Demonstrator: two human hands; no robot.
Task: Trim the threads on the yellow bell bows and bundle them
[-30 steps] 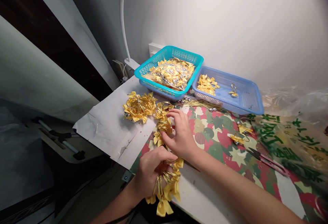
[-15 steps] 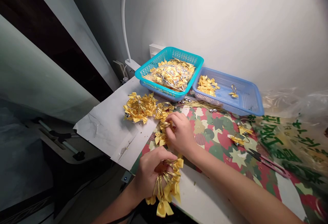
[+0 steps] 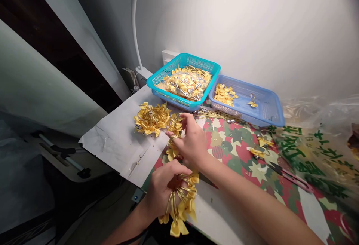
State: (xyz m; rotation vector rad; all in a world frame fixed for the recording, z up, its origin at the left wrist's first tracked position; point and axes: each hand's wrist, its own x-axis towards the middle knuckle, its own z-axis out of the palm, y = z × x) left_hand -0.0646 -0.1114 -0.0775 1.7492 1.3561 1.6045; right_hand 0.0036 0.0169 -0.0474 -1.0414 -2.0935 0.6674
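My left hand [image 3: 165,187] is closed around a bunch of yellow ribbon bows [image 3: 179,219] on looped gold wires. The wire loops gather at its thumb and fingers, and the bows hang down over the table's front edge. Above it, my right hand [image 3: 193,140] reaches over a few more yellow bows [image 3: 172,152] on the table. Its thumb and index finger are spread apart; the other fingers are mostly hidden. Just beyond the fingertips lies a small cluster of bows [image 3: 175,123]. To its left sits a larger heap of bows [image 3: 151,118] with gold wires and silver balls.
A turquoise basket [image 3: 183,56] with bagged bows stands at the back, beside a blue basket [image 3: 269,97] with some bows. Gold wires with silver balls [image 3: 221,116] lie before them. At right are loose bows [image 3: 256,153], pink-handled scissors [image 3: 294,179] and a plastic bag [image 3: 305,151].
My right hand has shifted slightly left and its thumb and index finger have spread apart from a curled pose over the bows. My left hand keeps its bunch almost still.
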